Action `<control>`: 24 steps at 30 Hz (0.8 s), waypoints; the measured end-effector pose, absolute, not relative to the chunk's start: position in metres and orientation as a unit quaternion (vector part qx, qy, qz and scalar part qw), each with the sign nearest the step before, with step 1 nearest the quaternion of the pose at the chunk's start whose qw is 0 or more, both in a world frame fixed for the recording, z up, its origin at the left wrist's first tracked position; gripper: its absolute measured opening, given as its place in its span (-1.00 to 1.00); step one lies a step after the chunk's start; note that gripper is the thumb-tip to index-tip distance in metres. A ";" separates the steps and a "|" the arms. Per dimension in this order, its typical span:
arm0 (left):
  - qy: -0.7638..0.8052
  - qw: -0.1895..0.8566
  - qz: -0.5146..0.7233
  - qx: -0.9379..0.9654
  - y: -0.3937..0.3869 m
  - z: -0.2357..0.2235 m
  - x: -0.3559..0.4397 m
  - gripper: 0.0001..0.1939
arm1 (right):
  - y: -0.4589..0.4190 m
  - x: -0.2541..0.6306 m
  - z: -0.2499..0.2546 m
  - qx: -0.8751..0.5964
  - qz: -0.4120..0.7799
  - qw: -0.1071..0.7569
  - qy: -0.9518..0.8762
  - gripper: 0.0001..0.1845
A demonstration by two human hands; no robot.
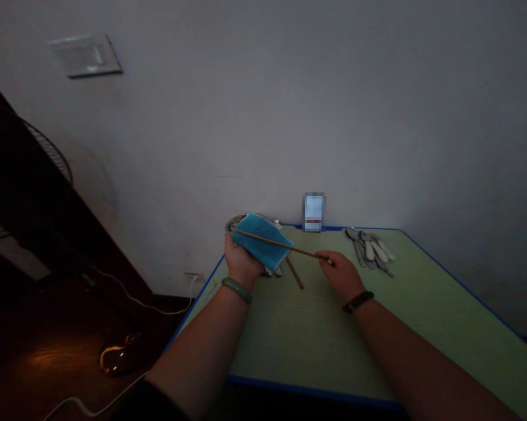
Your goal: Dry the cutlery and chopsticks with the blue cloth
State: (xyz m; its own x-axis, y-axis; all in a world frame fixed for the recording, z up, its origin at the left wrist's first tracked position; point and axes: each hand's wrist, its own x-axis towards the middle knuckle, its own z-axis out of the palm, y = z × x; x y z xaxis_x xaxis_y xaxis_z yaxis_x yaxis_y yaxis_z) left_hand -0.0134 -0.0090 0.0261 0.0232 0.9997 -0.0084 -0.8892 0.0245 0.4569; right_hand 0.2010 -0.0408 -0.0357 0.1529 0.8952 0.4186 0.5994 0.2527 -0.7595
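A blue cloth (263, 252) lies spread over the palm and fingers of my left hand (242, 260), which supports it from below; most of those fingers are hidden. Across the cloth runs a thin wooden chopstick (272, 241), resting on its upper face. My right hand (340, 272) pinches the chopstick near its right end. Behind the cloth, the rim of a metal bowl (233, 223) shows in part. Under the cloth's lower edge, another wooden stick (295, 273) and some metal utensils (273, 272) lie on the table, partly covered.
Spoons, knives and white-handled cutlery (371, 248) lie at the back right of the green table (307, 345) with blue edging. A phone (314, 212) with a blurred screen leans against the wall. At left are a fan (48, 149) and a white cable (135, 301).
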 end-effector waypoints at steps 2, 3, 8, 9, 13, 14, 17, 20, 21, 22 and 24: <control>0.160 0.699 0.672 0.183 -0.008 0.024 -0.011 -0.25 | -0.042 0.199 -0.035 -0.586 0.137 0.459 -0.654 -0.65; 0.155 0.701 0.669 0.193 -0.008 0.022 -0.010 -0.23 | -0.043 0.198 -0.034 -0.585 0.128 0.447 -0.665 -0.66; 0.138 0.714 0.650 0.221 -0.007 0.018 -0.005 -0.20 | -0.047 0.193 -0.027 -0.573 0.080 0.372 -0.726 -0.64; 0.139 0.715 0.648 0.222 -0.007 0.017 -0.005 -0.20 | -0.048 0.192 -0.026 -0.568 0.070 0.361 -0.736 -0.64; 0.154 0.721 0.641 0.215 -0.007 0.015 -0.004 -0.17 | -0.050 0.189 -0.024 -0.551 0.031 0.332 -0.765 -0.65; 0.159 0.722 0.639 0.212 -0.007 0.015 -0.004 -0.17 | -0.050 0.189 -0.024 -0.548 0.021 0.328 -0.769 -0.65; 0.180 0.726 0.631 0.205 -0.009 0.016 -0.003 -0.17 | -0.050 0.186 -0.024 -0.540 0.001 0.324 -0.777 -0.66; 0.203 0.730 0.623 0.194 -0.013 0.019 0.000 -0.19 | -0.051 0.184 -0.025 -0.532 -0.011 0.330 -0.780 -0.67; 0.209 0.730 0.623 0.190 -0.014 0.019 0.001 -0.20 | -0.051 0.183 -0.025 -0.530 -0.017 0.333 -0.780 -0.68; 0.212 0.729 0.624 0.187 -0.015 0.020 0.001 -0.22 | -0.051 0.182 -0.026 -0.528 -0.025 0.335 -0.780 -0.68; 0.211 0.731 0.623 0.184 -0.016 0.019 0.003 -0.25 | -0.051 0.181 -0.027 -0.522 -0.038 0.339 -0.782 -0.67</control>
State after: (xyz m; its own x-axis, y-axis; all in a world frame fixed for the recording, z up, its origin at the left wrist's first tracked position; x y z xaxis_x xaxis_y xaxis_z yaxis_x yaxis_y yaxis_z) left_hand 0.0030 -0.0162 0.0195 0.1353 0.9877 -0.0790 -0.8331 0.1566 0.5306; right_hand 0.1809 -0.0508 -0.0272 -0.2260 0.7900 0.5699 0.8416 0.4529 -0.2941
